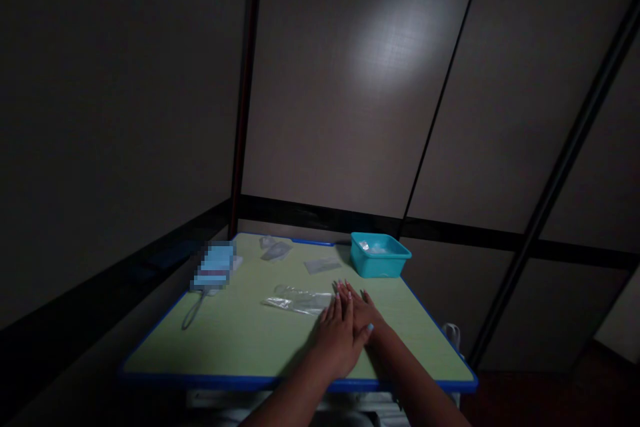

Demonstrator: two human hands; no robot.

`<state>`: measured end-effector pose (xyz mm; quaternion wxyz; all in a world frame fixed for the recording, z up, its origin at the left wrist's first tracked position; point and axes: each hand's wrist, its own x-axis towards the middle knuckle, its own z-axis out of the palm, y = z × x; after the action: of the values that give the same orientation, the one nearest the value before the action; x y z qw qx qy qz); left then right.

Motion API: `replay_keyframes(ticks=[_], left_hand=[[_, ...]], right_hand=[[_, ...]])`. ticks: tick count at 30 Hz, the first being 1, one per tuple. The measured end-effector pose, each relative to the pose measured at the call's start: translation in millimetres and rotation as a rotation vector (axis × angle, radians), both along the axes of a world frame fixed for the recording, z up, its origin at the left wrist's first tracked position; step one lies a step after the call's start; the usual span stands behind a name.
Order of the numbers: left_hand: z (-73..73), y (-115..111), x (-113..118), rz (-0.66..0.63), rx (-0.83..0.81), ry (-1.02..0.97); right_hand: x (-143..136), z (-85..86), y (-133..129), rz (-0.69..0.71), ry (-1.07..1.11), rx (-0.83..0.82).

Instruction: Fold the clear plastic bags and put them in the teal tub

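Observation:
Both of my hands are together over the green table (225,347), near its middle. My left hand (340,337) lies flat, its fingers stretched out and its fingertips overlapping my right hand. My right hand (361,310) is spread on the right end of a clear plastic bag (300,300), which lies flat and extends to the left. Part of the bag's right end is hidden under the hands. Neither hand is closed round anything.
A teal basket (380,268) with clear plastic pieces inside stands at the back right. A flat clear sheet (323,265) and crumpled plastic (277,251) lie at the back. A blurred blue item (215,267) with a loop strap is at the left edge. Walls stand behind and left.

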<state>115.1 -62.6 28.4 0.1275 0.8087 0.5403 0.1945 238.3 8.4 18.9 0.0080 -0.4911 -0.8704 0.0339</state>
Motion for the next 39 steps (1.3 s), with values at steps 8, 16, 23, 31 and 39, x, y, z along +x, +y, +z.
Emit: replay_keyframes(ticks=[8,16,23,31,39], left_hand=[[-11.1,0.9,-53.2,0.017,0.019,0.08],[-10.9,1.1,-127.3,-0.017,0.007,0.193],[-15.4,-7.2,-162.1,0.16,-0.017,0.255],[20.4,-9.4,-56.5,-0.027,0.051,0.105],[-7.3,40.0,-19.5,0.032,-0.011,0.076]], right_hand=[[-1.8,5.9,-9.3,-0.021,0.045,0.027],[-4.9,11.8,-13.8,-0.031,0.035,0.001],[-3.1,10.5,-14.0,-0.015,0.048,0.018],[-1.4,3.6,-8.0,0.001,0.04,0.038],[-4.1,2.0,-6.4,-0.022,-0.006,0.036]])
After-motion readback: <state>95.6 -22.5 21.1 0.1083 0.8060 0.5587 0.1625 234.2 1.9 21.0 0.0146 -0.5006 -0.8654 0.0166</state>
